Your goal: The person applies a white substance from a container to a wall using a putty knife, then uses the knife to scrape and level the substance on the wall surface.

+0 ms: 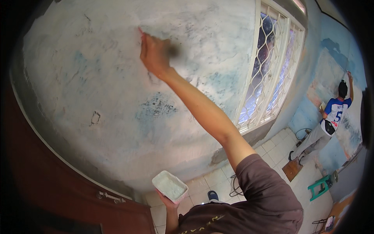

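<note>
My right hand (pixel 156 55) is raised on an outstretched arm against the patchy white and blue wall (pixel 124 74). Its fingers close round a thin red tool (pixel 140 30), whose tip points at the wall. Most of that tool hides behind the fingers, so its exact kind is unclear. Down by my body, my left hand (pixel 166 201) grips a white rectangular tub (pixel 170 186) from below and the side. A pale, smooth paste lies in the tub, tilted toward me.
A window (pixel 269 66) with a white grille is right of my arm. A brown door (pixel 74 187) stands lower left. At far right another person (pixel 337 109) works on a blue wall. A green stool (pixel 320 188) and cables (pixel 235 186) are on the tiled floor.
</note>
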{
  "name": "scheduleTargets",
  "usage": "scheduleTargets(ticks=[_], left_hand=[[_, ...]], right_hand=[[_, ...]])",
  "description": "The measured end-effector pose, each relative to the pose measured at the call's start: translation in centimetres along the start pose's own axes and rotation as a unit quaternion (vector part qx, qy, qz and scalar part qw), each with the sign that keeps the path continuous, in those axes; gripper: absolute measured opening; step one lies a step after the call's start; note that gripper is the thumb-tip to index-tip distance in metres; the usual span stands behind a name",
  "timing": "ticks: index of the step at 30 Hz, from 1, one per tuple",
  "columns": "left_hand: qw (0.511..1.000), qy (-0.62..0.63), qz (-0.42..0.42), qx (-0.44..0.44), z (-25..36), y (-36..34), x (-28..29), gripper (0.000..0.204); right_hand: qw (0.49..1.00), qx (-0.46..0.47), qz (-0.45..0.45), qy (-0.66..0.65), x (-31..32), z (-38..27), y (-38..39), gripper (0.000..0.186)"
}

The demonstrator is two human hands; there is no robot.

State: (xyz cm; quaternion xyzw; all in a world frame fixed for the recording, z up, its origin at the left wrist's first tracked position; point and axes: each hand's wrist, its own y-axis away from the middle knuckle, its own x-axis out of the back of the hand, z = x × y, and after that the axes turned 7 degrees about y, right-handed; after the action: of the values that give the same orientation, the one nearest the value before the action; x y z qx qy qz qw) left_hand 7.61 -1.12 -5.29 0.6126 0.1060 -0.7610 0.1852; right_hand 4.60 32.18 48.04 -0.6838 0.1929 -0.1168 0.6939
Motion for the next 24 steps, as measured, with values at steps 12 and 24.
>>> scheduleTargets(ticks=[12, 24], left_hand=[[0.998, 0.042, 0.055, 0.004, 1.7, 1.3, 3.0, 0.079], [0.992, -0.116, 0.03, 0.028, -1.1, -2.1, -1.6, 0.077]], right_hand=[[0.694, -0.567, -0.239, -0.372, 17.3, 0.0, 24.8, 0.033], [0.695, -0.567, -0.419, -0.141, 33.7, -12.9, 36.3, 0.028]])
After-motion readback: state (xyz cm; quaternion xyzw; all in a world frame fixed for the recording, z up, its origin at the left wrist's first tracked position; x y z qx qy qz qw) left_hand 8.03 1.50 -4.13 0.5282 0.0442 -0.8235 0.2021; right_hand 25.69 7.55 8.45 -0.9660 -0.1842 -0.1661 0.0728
